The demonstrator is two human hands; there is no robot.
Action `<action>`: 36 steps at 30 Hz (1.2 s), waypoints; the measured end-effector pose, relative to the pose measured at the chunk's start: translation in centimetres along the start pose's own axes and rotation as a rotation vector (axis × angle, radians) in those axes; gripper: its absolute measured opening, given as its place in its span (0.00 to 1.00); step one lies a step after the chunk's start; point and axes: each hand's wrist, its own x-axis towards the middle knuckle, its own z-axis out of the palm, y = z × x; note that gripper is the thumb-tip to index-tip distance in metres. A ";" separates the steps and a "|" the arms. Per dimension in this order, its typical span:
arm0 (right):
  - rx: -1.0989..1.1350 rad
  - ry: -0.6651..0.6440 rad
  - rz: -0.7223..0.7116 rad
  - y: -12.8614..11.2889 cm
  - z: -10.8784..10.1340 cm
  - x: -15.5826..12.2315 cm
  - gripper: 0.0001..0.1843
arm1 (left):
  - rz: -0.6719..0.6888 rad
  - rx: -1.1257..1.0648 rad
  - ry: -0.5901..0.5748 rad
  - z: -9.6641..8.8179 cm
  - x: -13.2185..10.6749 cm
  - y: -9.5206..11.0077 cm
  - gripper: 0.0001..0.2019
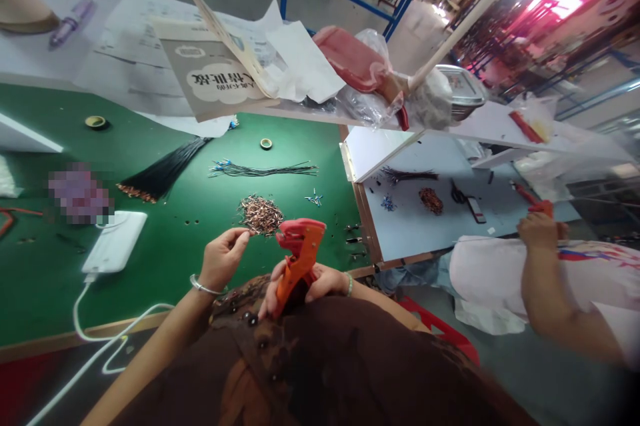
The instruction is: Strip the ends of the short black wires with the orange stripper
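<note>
My right hand [316,283] is wrapped round the handles of an orange and red wire stripper [300,256], whose head points up and away from me. My left hand [225,256] has thumb and forefinger pinched at the near edge of a pile of small copper terminals [261,214]. Anything between those fingertips is too small to make out. Just right of the pile lie several blue-ended pieces [314,197]. Behind it is a loose row of thin black wires [265,169] with blue ends. Farther left, a thick bundle of black wires [165,169] shows copper ends.
A white power bank [114,243] with a cable lies left on the green table [200,306]. Tape rolls [266,144] sit farther back. A shelf with papers [210,73] overhangs the table. At right, a co-worker's hand [540,229] holds a similar tool.
</note>
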 end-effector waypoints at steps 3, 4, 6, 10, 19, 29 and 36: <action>-0.059 -0.003 -0.071 0.0 -0.5 1.2 0.26 | 0.011 0.001 0.015 -0.4 -0.1 0.4 0.18; -0.095 0.057 -0.096 0.0 -1.1 1.6 0.25 | 0.015 0.006 0.018 -0.6 -0.2 0.6 0.19; -0.179 0.223 -0.156 0.1 -2.4 2.5 0.24 | 0.022 0.027 0.026 -1.0 -0.4 1.0 0.19; -0.294 0.432 -0.232 0.8 -4.7 3.6 0.22 | 0.088 0.106 0.017 -1.4 -0.9 2.0 0.19; -0.465 0.522 -0.191 2.4 -5.6 4.5 0.20 | 0.332 0.346 -0.063 -0.1 -1.1 2.7 0.18; -0.638 0.672 -0.199 2.6 -6.8 5.2 0.11 | 0.485 0.545 -0.074 0.5 -1.5 3.2 0.17; -0.693 0.697 -0.199 2.5 -7.2 5.6 0.10 | 0.491 0.553 -0.083 0.5 -1.4 3.2 0.17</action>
